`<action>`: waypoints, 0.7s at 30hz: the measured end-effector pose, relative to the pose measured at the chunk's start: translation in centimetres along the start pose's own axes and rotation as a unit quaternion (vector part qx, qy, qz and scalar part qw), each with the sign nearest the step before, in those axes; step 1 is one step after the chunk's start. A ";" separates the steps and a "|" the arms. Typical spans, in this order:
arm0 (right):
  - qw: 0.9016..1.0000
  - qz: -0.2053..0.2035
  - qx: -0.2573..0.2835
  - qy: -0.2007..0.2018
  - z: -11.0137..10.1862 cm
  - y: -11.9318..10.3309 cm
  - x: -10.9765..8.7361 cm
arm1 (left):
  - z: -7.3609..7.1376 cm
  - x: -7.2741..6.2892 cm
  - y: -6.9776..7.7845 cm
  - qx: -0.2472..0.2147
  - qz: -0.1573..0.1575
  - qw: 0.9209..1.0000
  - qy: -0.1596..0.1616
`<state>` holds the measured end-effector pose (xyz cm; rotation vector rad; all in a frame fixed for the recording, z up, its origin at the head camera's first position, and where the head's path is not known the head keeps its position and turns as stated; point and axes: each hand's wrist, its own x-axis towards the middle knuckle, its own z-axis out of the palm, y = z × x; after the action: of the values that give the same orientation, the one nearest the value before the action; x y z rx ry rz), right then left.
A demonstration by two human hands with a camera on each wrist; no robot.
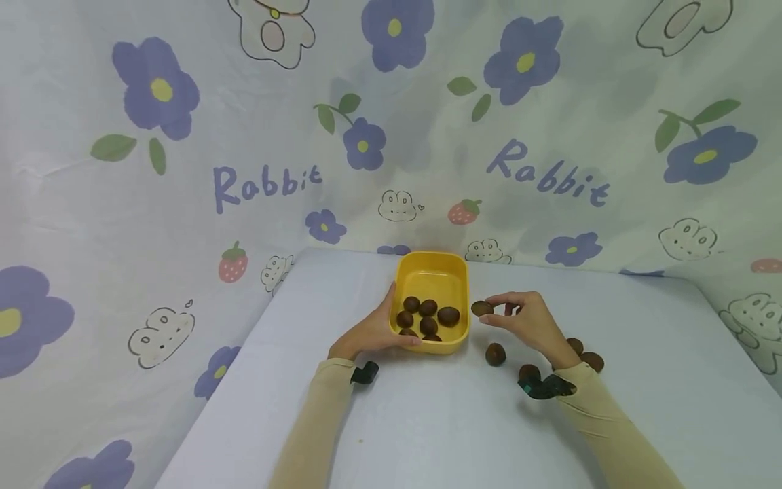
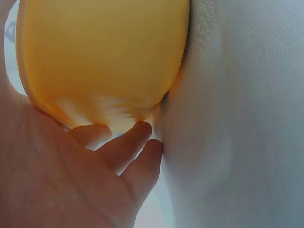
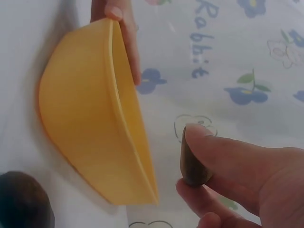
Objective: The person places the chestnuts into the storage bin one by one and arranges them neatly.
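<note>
My left hand (image 1: 371,331) grips a yellow plastic box (image 1: 430,259) at its near left corner, the thumb over the front rim and fingers against the outer wall. In the left wrist view the fingertips (image 2: 144,128) touch the underside curve of the box. Several brown egg-shaped fruits, kiwi-like, lie in its near half, one of them a larger fruit (image 1: 449,316). Just right of the box, my right hand (image 1: 527,320) pinches another brown egg-shaped fruit (image 3: 194,164) between thumb and fingers, level with the rim and outside it.
Loose on the white table (image 1: 421,428), a brown fruit (image 1: 495,354) lies in front of the right hand. Another fruit (image 1: 529,373) is by the right wrist, and a fruit (image 1: 592,361) farther right is partly behind the forearm. A patterned cloth (image 1: 415,136) hangs behind.
</note>
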<state>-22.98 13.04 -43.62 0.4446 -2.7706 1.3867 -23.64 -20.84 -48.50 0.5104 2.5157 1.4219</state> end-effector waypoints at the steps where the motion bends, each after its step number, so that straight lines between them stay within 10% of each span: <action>1: 1.000 0.006 0.000 -0.002 0.2 -0.1 0.1 | 0.0 0.0 0.0 -0.001 0.002 1.000 -0.001; 21: 0.996 0.005 -0.047 -0.075 4.5 -2.4 2.6 | -0.1 -0.2 0.3 0.009 -0.029 1.000 -0.003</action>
<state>-24.37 7.56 -44.12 0.5528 -2.9445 1.2685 -23.38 -20.84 -48.18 0.4404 2.5197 1.3766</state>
